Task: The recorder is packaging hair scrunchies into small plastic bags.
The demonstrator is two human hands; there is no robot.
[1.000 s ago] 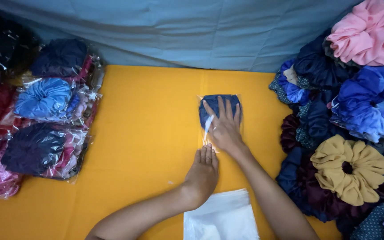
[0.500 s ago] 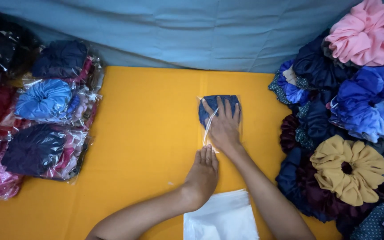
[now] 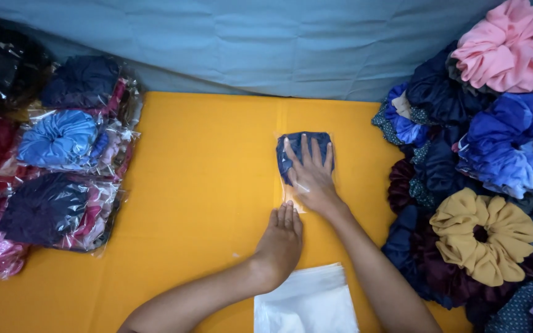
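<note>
yellow cloth (image 3: 205, 185) is covering the worktable, with a pale blue sheet (image 3: 248, 43) hanging behind it, and near the middle of that cloth a dark blue fabric scrunchie in a clear plastic bag (image 3: 303, 151) is lying flat. the right hand (image 3: 311, 176) is lying on top of the scrunchie with fingers spread apart and flat, not closed around anything, apparently pressing the bag down so the air leaves it and the scrunchie stays put. the left hand (image 3: 282, 237) is resting palm down just below the scrunchie, fingers together, touching the bag's open end as if pinning it to the cloth. below the scrunchie, at the near edge, a stack of empty clear plastic bags (image 3: 306, 305) is waiting within reach. well to the right of the scrunchie a loose heap of unbagged scrunchies (image 3: 482, 185) in pink, blue, mustard and maroon is piling up, and well to its left a stack of already bagged scrunchies (image 3: 63, 166) is sitting, probably to keep finished and unfinished pieces apart.
</note>
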